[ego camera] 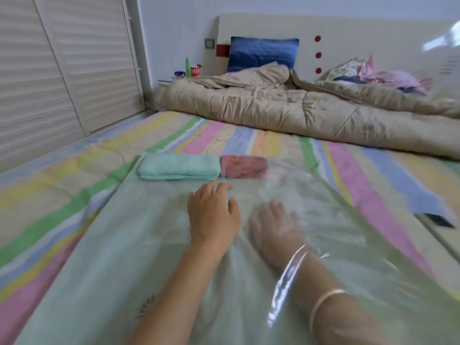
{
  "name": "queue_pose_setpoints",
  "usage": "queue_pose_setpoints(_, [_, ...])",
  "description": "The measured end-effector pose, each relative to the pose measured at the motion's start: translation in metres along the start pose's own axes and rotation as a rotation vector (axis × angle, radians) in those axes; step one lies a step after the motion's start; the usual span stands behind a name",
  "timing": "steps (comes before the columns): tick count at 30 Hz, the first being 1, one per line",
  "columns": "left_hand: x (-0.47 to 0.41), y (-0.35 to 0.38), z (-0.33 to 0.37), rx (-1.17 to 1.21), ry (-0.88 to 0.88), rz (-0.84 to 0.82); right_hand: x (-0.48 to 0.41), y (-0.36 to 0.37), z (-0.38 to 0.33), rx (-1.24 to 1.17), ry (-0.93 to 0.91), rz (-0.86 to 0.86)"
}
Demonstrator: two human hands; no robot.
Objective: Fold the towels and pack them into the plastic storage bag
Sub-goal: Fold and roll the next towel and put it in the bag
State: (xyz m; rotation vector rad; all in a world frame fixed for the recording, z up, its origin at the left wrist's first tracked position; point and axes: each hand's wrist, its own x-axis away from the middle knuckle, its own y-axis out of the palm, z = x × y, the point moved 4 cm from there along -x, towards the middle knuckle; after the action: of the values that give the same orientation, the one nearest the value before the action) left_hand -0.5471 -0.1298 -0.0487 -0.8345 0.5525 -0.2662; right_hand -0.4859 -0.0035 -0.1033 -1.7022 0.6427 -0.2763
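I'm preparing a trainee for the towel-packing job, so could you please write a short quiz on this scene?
1. True or false: the right hand is seen through the clear film of the plastic storage bag, while the left hand lies uncovered.
2. Which folded towel lies directly left of the red towel? A) mint green towel B) white towel C) navy towel
3. Fill in: leaning against the headboard, behind the beige quilt, is a blue ____.

Key: 1 true; 2 A; 3 pillow.
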Motion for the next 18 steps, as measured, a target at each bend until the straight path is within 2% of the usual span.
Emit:
queue_pose_setpoints(1, [0.014,-0.006,0.016,0.04,0.03,-0.019,0.02,-0.003,0.005,0.017,0.009,0.112])
queue_pose_setpoints(3, [0.046,-0.018,0.052,0.064,0.086,-0.11,0.057,0.0,0.02,-0.091,0.06,0.126])
queue_pose_setpoints(4, [0.059,-0.021,0.066,0.068,0.12,-0.151,0.074,0.006,0.025,-0.141,0.04,0.047])
queue_pose_setpoints(6, [0.086,-0.026,0.096,0.062,0.174,-0.239,0.115,0.002,0.026,-0.113,-0.073,0.222])
queue_pose_setpoints(7, [0.102,-0.03,0.112,0.063,0.197,-0.286,0.144,-0.008,0.024,-0.102,-0.161,0.228])
queue_pose_setpoints(9, [0.138,-0.037,0.14,0.07,0.232,-0.358,0.197,-0.038,0.023,-0.086,-0.268,0.176])
queue_pose_setpoints(12, [0.19,-0.045,0.17,0.068,0.249,-0.424,0.252,-0.052,0.033,0.11,-0.321,0.015])
queue_pose_setpoints(13, [0.207,-0.046,0.178,0.063,0.25,-0.443,0.271,-0.052,0.039,0.135,-0.38,0.009])
queue_pose_setpoints(15, [0.24,-0.046,0.19,0.044,0.266,-0.468,0.313,-0.069,0.048,0.093,-0.439,-0.065])
queue_pose_setpoints(18, [0.282,-0.043,0.203,-0.016,0.296,-0.473,0.368,-0.135,0.058,0.044,-0.486,-0.183])
